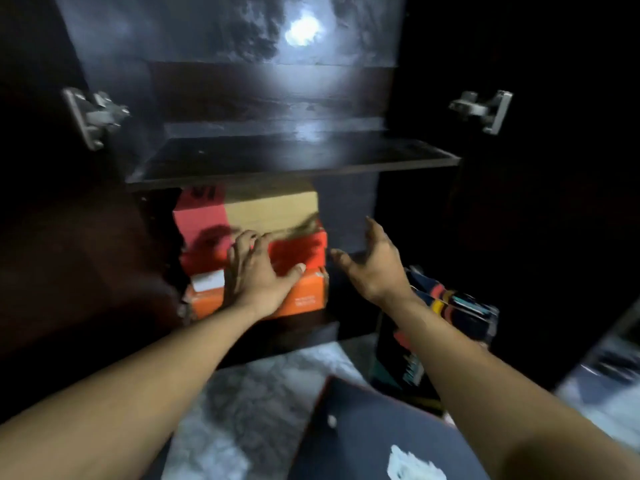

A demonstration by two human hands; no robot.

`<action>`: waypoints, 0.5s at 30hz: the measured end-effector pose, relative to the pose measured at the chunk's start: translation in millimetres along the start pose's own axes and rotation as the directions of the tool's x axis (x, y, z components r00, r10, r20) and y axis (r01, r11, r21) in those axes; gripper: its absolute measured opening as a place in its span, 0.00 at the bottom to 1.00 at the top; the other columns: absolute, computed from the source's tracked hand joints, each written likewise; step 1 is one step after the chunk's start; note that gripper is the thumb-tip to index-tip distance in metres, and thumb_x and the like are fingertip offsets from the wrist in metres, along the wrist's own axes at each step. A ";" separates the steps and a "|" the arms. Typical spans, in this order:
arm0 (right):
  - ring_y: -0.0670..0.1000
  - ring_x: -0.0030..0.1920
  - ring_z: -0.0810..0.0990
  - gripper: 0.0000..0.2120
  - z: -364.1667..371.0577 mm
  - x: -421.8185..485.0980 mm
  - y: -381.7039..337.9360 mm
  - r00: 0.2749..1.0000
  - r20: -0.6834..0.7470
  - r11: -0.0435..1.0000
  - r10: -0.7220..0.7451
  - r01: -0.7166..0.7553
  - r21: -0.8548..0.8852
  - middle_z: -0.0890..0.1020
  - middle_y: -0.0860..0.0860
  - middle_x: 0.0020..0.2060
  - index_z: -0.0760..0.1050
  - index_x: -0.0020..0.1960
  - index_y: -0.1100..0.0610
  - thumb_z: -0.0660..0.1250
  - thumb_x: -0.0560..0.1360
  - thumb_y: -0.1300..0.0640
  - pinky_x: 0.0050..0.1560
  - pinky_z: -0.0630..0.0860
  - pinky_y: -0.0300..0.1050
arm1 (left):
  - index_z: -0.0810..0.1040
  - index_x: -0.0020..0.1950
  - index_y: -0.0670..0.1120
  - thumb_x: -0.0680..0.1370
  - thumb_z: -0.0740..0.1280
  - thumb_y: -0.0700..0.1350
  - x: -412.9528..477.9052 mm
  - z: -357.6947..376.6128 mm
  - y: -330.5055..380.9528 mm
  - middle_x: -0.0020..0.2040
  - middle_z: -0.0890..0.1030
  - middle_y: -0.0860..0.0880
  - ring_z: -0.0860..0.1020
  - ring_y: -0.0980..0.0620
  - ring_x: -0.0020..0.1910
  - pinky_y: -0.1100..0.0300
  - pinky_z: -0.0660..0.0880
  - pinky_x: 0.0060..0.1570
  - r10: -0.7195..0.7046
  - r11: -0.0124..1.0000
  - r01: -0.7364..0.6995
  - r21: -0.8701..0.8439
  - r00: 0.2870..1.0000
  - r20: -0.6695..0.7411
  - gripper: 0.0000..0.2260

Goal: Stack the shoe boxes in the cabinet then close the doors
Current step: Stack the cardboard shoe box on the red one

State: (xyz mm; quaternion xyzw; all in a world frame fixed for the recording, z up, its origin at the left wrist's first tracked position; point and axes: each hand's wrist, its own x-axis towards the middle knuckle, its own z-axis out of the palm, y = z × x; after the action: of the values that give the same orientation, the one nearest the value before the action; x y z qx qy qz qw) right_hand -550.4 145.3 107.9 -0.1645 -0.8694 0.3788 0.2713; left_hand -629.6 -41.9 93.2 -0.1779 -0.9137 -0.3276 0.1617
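Pressing spread left grip (256, 271) flat against orange shoe box (308, 299), centre frame, lowest box under cabinet shelf (294, 157); label end faces out, long axis runs back inward. Right grip (374, 268) spread, empty, just right of it.

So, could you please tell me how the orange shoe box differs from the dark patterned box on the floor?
The orange shoe box sits inside the cabinet under other boxes; the dark patterned box stands outside on the floor. The orange one is bright, the patterned one dark with coloured stripes. The left hand lies across the orange one only.
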 end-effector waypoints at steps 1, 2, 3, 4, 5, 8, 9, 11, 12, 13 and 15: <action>0.57 0.69 0.75 0.43 -20.4 -17.4 2.5 1.000 -0.026 1.000 0.010 -0.011 -0.028 0.75 0.57 0.69 0.61 0.78 0.56 0.76 0.70 0.44 0.68 0.72 0.50 | 0.73 0.69 0.46 0.70 0.75 0.60 -11.0 2.4 13.5 0.71 0.67 0.43 0.65 0.41 0.72 0.52 0.63 0.72 0.031 0.999 -0.030 -0.029 0.999 0.037 0.33; 0.56 0.67 0.76 0.42 -41.6 -34.6 6.0 0.998 -0.050 0.998 0.030 -0.032 -0.054 0.75 0.56 0.69 0.62 0.77 0.55 0.75 0.71 0.44 0.67 0.73 0.50 | 0.72 0.70 0.45 0.70 0.75 0.59 -22.0 4.5 28.3 0.71 0.67 0.43 0.65 0.42 0.72 0.52 0.64 0.72 0.055 0.997 -0.051 -0.061 0.996 0.073 0.33; 0.55 0.66 0.76 0.41 -64.1 -53.9 9.7 0.996 -0.070 0.994 0.053 -0.059 -0.090 0.75 0.55 0.69 0.61 0.77 0.54 0.75 0.71 0.43 0.67 0.74 0.51 | 0.72 0.71 0.45 0.70 0.75 0.59 -34.9 5.7 44.1 0.71 0.68 0.43 0.66 0.42 0.71 0.53 0.63 0.71 0.084 0.993 -0.074 -0.094 0.990 0.110 0.33; 0.55 0.65 0.77 0.40 -87.8 -74.4 13.5 0.994 -0.084 0.989 0.075 -0.085 -0.123 0.75 0.55 0.69 0.61 0.77 0.53 0.74 0.71 0.43 0.66 0.74 0.52 | 0.73 0.71 0.45 0.71 0.75 0.58 -49.6 6.8 60.4 0.70 0.69 0.43 0.67 0.43 0.70 0.55 0.62 0.71 0.123 0.986 -0.105 -0.127 0.982 0.146 0.33; 0.54 0.65 0.77 0.40 -112.1 -96.8 15.6 0.990 -0.089 0.981 0.107 -0.120 -0.151 0.74 0.55 0.69 0.61 0.78 0.52 0.74 0.72 0.43 0.66 0.74 0.53 | 0.73 0.71 0.44 0.71 0.75 0.57 -64.7 8.2 76.6 0.69 0.70 0.42 0.68 0.43 0.70 0.57 0.62 0.70 0.172 0.976 -0.141 -0.168 0.968 0.182 0.33; 0.55 0.65 0.77 0.40 -181.9 -164.7 26.1 0.968 -0.148 0.944 0.204 -0.234 -0.231 0.75 0.55 0.69 0.61 0.78 0.53 0.74 0.73 0.44 0.65 0.75 0.53 | 0.71 0.72 0.45 0.72 0.74 0.58 -111.5 11.0 129.5 0.69 0.71 0.45 0.70 0.45 0.69 0.57 0.65 0.69 0.312 0.932 -0.230 -0.280 0.903 0.297 0.33; 0.54 0.64 0.78 0.39 -204.0 -187.4 27.6 0.956 -0.181 0.923 0.231 -0.274 -0.271 0.76 0.55 0.68 0.61 0.78 0.54 0.74 0.73 0.45 0.63 0.75 0.49 | 0.71 0.72 0.46 0.72 0.73 0.60 -126.7 11.3 147.6 0.69 0.70 0.46 0.69 0.45 0.70 0.54 0.67 0.68 0.350 0.919 -0.256 -0.300 0.880 0.322 0.33; 0.55 0.62 0.79 0.38 -245.8 -231.8 26.7 0.933 -0.233 0.875 0.274 -0.342 -0.343 0.77 0.54 0.68 0.62 0.77 0.55 0.74 0.73 0.46 0.58 0.75 0.43 | 0.70 0.72 0.47 0.72 0.72 0.61 -158.5 11.1 185.1 0.69 0.70 0.47 0.68 0.45 0.71 0.52 0.69 0.68 0.433 0.881 -0.311 -0.356 0.833 0.344 0.33; 0.56 0.61 0.80 0.38 -266.0 -254.0 25.8 0.920 -0.256 0.844 0.297 -0.378 -0.381 0.77 0.54 0.68 0.62 0.77 0.54 0.74 0.73 0.46 0.57 0.75 0.44 | 0.70 0.72 0.47 0.73 0.72 0.61 -175.3 9.6 203.9 0.70 0.70 0.47 0.67 0.46 0.71 0.52 0.68 0.69 0.476 0.856 -0.332 -0.397 0.805 0.353 0.33; 0.57 0.60 0.80 0.39 -285.8 -277.2 24.9 0.902 -0.283 0.810 0.325 -0.421 -0.409 0.77 0.54 0.68 0.62 0.77 0.53 0.73 0.72 0.44 0.58 0.76 0.47 | 0.70 0.73 0.47 0.73 0.72 0.61 -193.1 8.0 222.9 0.70 0.69 0.47 0.66 0.46 0.71 0.52 0.68 0.69 0.518 0.829 -0.350 -0.436 0.773 0.366 0.33; 0.55 0.58 0.81 0.40 -322.3 -322.9 23.3 0.857 -0.334 0.747 0.392 -0.508 -0.429 0.76 0.54 0.68 0.60 0.77 0.50 0.74 0.72 0.42 0.59 0.77 0.51 | 0.68 0.74 0.48 0.74 0.70 0.62 -228.5 5.3 256.6 0.71 0.67 0.49 0.66 0.47 0.72 0.52 0.69 0.66 0.584 0.789 -0.372 -0.490 0.702 0.407 0.33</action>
State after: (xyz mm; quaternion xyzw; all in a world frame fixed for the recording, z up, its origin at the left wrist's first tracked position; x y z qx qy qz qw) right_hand -98.4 185.5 160.8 -0.4764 -0.8350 0.1727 0.2145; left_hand -317.9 96.8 134.0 -0.5248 -0.7617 -0.3757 -0.0575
